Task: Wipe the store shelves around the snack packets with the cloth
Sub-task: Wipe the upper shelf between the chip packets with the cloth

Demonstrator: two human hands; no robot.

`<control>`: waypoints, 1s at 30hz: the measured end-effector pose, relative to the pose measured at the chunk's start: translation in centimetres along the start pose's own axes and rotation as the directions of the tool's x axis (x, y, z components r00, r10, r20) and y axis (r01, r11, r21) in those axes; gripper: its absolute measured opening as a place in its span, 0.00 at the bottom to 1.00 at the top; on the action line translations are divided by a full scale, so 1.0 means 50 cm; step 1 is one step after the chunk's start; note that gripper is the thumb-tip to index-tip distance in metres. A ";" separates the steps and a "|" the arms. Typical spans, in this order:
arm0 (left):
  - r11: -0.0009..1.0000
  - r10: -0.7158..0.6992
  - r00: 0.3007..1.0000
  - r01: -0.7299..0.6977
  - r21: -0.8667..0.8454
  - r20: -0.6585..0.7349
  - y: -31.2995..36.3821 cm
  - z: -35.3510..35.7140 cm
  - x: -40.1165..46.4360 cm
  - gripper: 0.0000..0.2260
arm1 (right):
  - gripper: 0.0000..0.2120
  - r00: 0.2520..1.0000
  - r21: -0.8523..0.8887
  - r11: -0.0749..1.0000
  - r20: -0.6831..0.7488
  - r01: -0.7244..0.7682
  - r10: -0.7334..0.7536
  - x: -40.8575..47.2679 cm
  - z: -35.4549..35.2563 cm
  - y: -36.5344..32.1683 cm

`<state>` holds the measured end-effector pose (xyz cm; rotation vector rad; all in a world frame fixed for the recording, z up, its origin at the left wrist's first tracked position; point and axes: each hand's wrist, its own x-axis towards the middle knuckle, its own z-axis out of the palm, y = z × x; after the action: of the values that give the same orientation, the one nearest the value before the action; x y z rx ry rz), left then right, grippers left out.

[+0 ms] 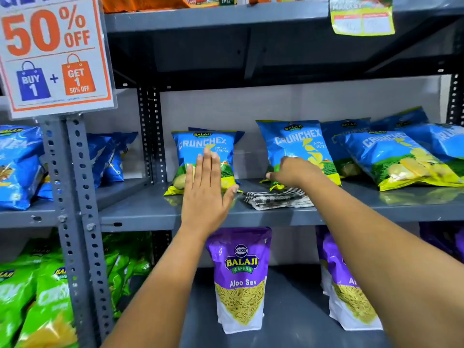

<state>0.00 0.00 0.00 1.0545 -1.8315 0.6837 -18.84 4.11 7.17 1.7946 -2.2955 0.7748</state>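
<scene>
A folded black-and-white striped cloth (276,200) lies on the grey middle shelf (150,212), near its front edge. My left hand (207,192) is flat with fingers spread, in front of an upright blue Crunchex packet (200,146); contact is unclear. My right hand (291,172) reaches over the cloth and pinches the lower edge of a second Crunchex packet (293,141). Neither hand touches the cloth.
More blue Crunchex packets (401,156) lean at the right and on the left bay (17,167). Purple Aloo Sev pouches (239,277) stand on the shelf below, green packets (45,302) at lower left. A 50% off sign (54,54) hangs on the perforated upright (75,197).
</scene>
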 end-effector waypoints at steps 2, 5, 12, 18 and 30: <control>1.000 -0.010 1.000 0.010 -0.002 -0.002 -0.005 0.016 -0.033 0.33 | 0.29 0.992 -0.110 0.994 0.116 -0.025 0.038 -0.008 0.013 -0.002; 0.997 -0.051 0.999 0.050 0.063 0.011 -0.019 0.057 -0.093 0.33 | 0.28 0.996 -0.187 0.982 0.086 0.016 0.000 -0.023 0.045 -0.008; 0.996 -0.058 0.998 0.056 0.067 0.035 -0.028 0.075 -0.098 0.32 | 0.27 0.987 -0.163 0.974 0.068 0.158 -0.149 -0.010 0.051 -0.048; 0.997 -0.053 0.998 0.052 0.057 0.022 -0.029 0.078 -0.097 0.32 | 0.31 0.874 0.005 0.976 0.443 0.220 -0.199 -0.008 0.050 -0.030; 0.958 -0.283 0.907 0.249 0.145 0.311 -0.186 0.099 -0.533 0.30 | 0.20 0.899 -0.140 0.952 -0.314 0.273 -0.304 -0.104 0.140 -0.070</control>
<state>12.54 1.79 -25.69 1.5312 -1.8933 0.4593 -12.65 4.83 0.18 1.7510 -1.7730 0.8290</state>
